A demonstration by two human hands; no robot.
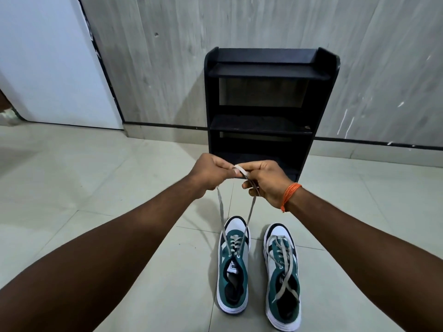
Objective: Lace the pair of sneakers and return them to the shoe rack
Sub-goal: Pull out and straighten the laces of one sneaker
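Observation:
Two teal, white and black sneakers stand side by side on the floor, toes pointing away from me. From the left sneaker (233, 267) both ends of its grey lace (221, 212) rise taut to my hands. My left hand (211, 172) and my right hand (266, 182) meet above the shoe, each pinching a lace end. The right sneaker (282, 276) is laced, with its loose lace ends crossed over the opening. A black shoe rack (268, 109) with bare shelves stands against the wall just beyond my hands.
Pale floor tiles (119, 188) spread to the left and right of the sneakers. A grey wall (167, 56) runs behind the rack, and a white door (48, 63) sits at the far left. An orange thread is tied round my right wrist (288, 196).

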